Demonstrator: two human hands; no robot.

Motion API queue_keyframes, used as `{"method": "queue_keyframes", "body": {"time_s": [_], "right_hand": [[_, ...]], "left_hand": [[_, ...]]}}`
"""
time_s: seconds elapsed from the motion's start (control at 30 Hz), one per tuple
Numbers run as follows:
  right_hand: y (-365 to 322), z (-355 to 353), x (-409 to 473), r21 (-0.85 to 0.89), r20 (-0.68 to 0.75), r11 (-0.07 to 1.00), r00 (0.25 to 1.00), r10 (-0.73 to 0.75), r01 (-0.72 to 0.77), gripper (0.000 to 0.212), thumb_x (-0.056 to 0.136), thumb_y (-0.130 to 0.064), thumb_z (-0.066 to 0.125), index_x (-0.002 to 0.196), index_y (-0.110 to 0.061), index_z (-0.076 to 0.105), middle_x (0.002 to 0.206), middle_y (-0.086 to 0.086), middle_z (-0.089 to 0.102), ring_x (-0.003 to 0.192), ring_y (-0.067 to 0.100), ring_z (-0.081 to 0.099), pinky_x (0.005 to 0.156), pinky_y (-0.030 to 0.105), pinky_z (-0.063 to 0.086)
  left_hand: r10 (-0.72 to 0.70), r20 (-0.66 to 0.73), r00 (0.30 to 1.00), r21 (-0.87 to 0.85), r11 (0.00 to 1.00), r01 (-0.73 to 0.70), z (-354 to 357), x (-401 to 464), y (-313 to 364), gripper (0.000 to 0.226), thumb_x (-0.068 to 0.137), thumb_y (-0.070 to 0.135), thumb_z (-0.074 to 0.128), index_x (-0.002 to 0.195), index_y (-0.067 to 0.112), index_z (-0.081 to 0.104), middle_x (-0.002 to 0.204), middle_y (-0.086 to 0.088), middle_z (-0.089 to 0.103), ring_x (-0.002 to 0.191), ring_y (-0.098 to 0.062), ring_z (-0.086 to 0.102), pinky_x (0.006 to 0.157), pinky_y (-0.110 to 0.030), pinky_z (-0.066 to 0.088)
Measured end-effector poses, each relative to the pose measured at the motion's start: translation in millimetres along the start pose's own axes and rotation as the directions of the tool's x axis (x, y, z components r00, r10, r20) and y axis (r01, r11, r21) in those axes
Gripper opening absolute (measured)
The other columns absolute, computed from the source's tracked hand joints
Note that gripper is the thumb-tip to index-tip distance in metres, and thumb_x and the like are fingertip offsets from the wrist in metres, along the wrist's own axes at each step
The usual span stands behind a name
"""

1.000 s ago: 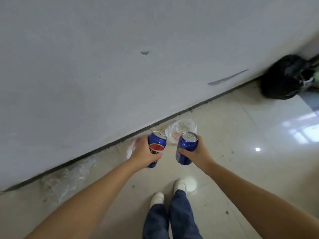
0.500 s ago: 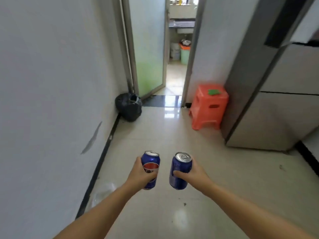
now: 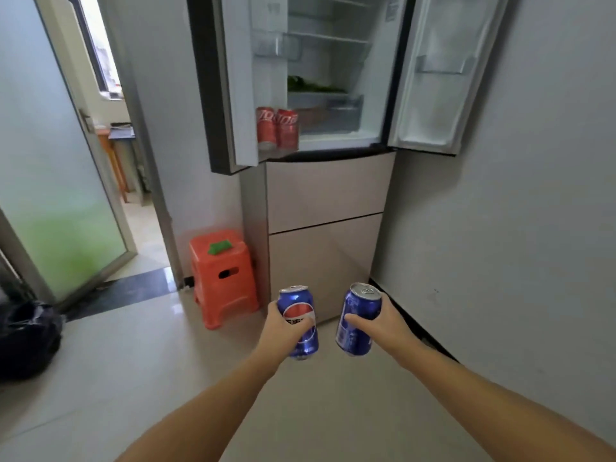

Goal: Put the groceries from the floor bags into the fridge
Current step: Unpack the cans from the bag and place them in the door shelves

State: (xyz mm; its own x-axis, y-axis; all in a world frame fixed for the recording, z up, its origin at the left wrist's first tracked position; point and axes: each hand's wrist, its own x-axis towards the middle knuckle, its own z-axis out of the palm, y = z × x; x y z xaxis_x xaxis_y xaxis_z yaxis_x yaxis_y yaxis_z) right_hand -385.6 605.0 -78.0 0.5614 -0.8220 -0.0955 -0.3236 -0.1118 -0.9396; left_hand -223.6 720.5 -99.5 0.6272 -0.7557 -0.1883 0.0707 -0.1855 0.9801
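My left hand [image 3: 286, 328] covers the lower left side and part of the logo of its blue cola can [image 3: 299, 323]; my right hand [image 3: 378, 323] hides the far side of the second blue can [image 3: 358, 320], whose print is too blurred to read. The fridge [image 3: 325, 201] top and both open doors run past the upper edge. The black bag [image 3: 26, 338] is cut by the left edge, contents unseen.

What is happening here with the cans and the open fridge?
A person stands facing the fridge, holding one blue can in each hand. The left hand grips the left can and the right hand grips the right can, both upright. The upper fridge doors are open, and two red cans already stand in the left door shelf. The blue cans are not yet inside.
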Motion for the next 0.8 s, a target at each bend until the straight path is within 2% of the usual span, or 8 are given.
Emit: {"method": "queue_keyframes", "body": {"time_s": [0.1,0.2,0.33,0.5,0.6,0.67,0.73,0.8], "right_hand": [[-29,-35,44,-0.01,-0.02,0.997,0.997,-0.08,0.08,0.07,0.073,-0.019,0.079,0.132,-0.018,0.04,0.123,-0.001,0.056,0.111,0.018,0.055,0.097,0.04,0.049],[-77,-54,90,0.035,-0.06,0.98,0.979,-0.196,0.198,0.065,0.077,-0.018,0.076,0.131,-0.018,0.04,0.115,-0.004,0.053,0.105,0.015,0.053,0.09,0.031,0.046],[-153,-72,165,0.048,-0.049,0.924,0.925,-0.377,0.379,0.062,0.078,-0.021,0.075,0.129,-0.019,0.041,0.115,-0.005,0.055,0.106,0.013,0.054,0.087,0.029,0.044],[-262,-92,261,0.017,-0.061,0.812,0.811,-0.582,0.584,0.063,0.076,-0.027,0.076,0.129,-0.02,0.042,0.114,-0.006,0.058,0.105,0.013,0.058,0.083,0.03,0.048],[-329,-102,306,0.019,-0.062,0.737,0.737,-0.673,0.675,0.057,0.076,-0.026,0.076,0.123,-0.023,0.043,0.105,-0.011,0.059,0.097,0.008,0.059,0.078,0.024,0.047],[-370,-107,333,0.023,-0.082,0.677,0.676,-0.732,0.736,0.054,0.076,-0.024,0.077,0.118,-0.025,0.043,0.104,-0.01,0.059,0.097,0.01,0.059,0.081,0.025,0.048],[-404,-104,357,0.014,-0.114,0.618,0.616,-0.78,0.786,0.058,0.074,-0.024,0.078,0.122,-0.021,0.045,0.112,-0.005,0.06,0.102,0.013,0.058,0.087,0.029,0.048],[-432,-97,380,0.028,-0.126,0.571,0.569,-0.812,0.821,0.063,0.075,-0.024,0.078,0.127,-0.016,0.044,0.116,-0.002,0.058,0.105,0.013,0.057,0.088,0.028,0.047]], "left_hand": [[0.121,0.025,0.992,0.064,0.99,-0.123,27,39,47,0.054,0.076,0.017,0.076,0.116,0.02,0.039,0.103,0.002,0.056,0.085,-0.004,0.057,0.074,-0.025,0.048],[0.233,0.02,0.972,0.141,0.962,-0.234,37,82,100,0.054,0.077,0.019,0.075,0.118,0.019,0.039,0.107,0.0,0.056,0.09,-0.01,0.058,0.077,-0.027,0.046],[0.436,0.015,0.9,0.237,0.873,-0.427,34,143,185,0.054,0.078,0.021,0.075,0.117,0.022,0.038,0.111,0.001,0.056,0.098,-0.014,0.057,0.082,-0.027,0.044],[0.638,0.01,0.77,0.258,0.742,-0.619,13,209,312,0.054,0.079,0.022,0.074,0.118,0.027,0.036,0.101,0.012,0.053,0.09,-0.002,0.054,0.078,-0.022,0.044],[0.713,-0.028,0.701,0.267,0.681,-0.682,-5,244,385,0.052,0.077,0.025,0.075,0.116,0.026,0.04,0.1,0.012,0.056,0.09,-0.002,0.056,0.071,-0.021,0.047],[0.754,-0.046,0.655,0.288,0.638,-0.715,-16,262,428,0.052,0.077,0.026,0.075,0.116,0.026,0.041,0.1,0.012,0.056,0.09,-0.003,0.056,0.072,-0.021,0.048],[0.793,-0.056,0.607,0.321,0.59,-0.741,-24,277,462,0.053,0.077,0.025,0.074,0.117,0.026,0.039,0.101,0.011,0.055,0.09,-0.004,0.056,0.073,-0.021,0.049],[0.819,-0.089,0.567,0.354,0.558,-0.751,-32,290,488,0.053,0.078,0.026,0.074,0.116,0.025,0.038,0.1,0.011,0.055,0.09,-0.005,0.056,0.072,-0.02,0.049]]}}
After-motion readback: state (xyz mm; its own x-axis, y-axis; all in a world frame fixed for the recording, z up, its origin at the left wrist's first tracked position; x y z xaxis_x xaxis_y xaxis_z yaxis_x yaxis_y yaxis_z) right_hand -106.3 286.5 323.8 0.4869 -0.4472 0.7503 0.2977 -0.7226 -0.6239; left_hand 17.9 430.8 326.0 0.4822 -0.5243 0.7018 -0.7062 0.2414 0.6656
